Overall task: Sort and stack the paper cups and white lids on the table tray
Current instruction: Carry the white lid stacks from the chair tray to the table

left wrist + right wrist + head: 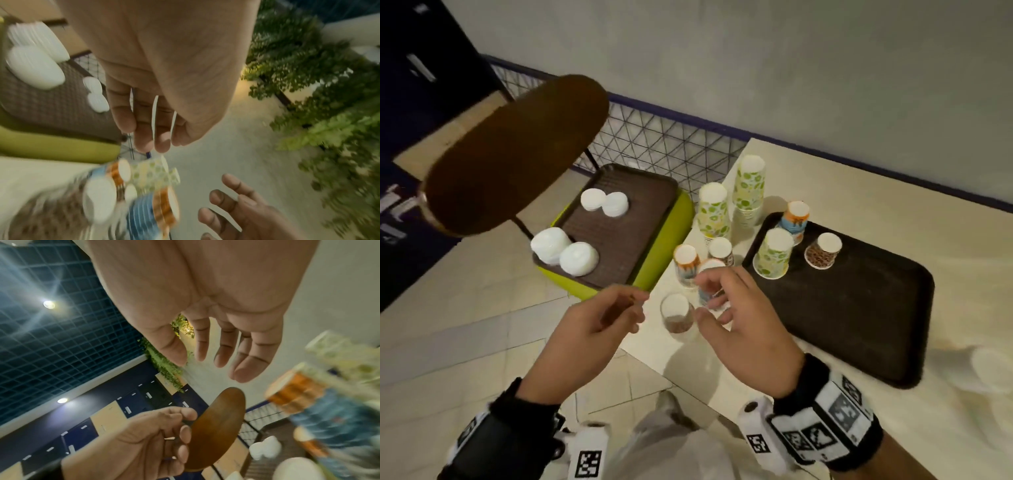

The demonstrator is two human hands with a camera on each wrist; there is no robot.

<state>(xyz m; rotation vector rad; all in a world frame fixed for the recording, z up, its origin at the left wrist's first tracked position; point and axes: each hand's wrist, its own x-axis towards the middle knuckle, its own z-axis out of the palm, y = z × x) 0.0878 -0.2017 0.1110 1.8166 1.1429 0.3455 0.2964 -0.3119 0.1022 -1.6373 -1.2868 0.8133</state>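
Note:
Upside-down paper cups stand by the table's near-left corner: a brown-patterned cup [676,317], a blue-and-orange cup [686,264], another partly hidden behind my right fingers [709,270], and a brown one [720,249]. Two tall stacks of green-leaf cups [714,209] [749,185] stand behind them. The dark table tray [859,308] carries a green cup [774,254], a brown cup [823,251] and a blue-and-orange cup [796,216]. My right hand [702,300] [205,363] hovers with spread fingers just over the corner cups, holding nothing. My left hand [638,308] [156,142] floats left of them, loosely curled and empty.
A second brown tray [619,240] on a green chair seat [664,246], left of the table, holds several white lid stacks [592,199] [578,259]. The chair's brown backrest [517,154] rises at the left. A wire fence [664,137] runs behind. Blurred pale containers [993,373] lie at the table's right.

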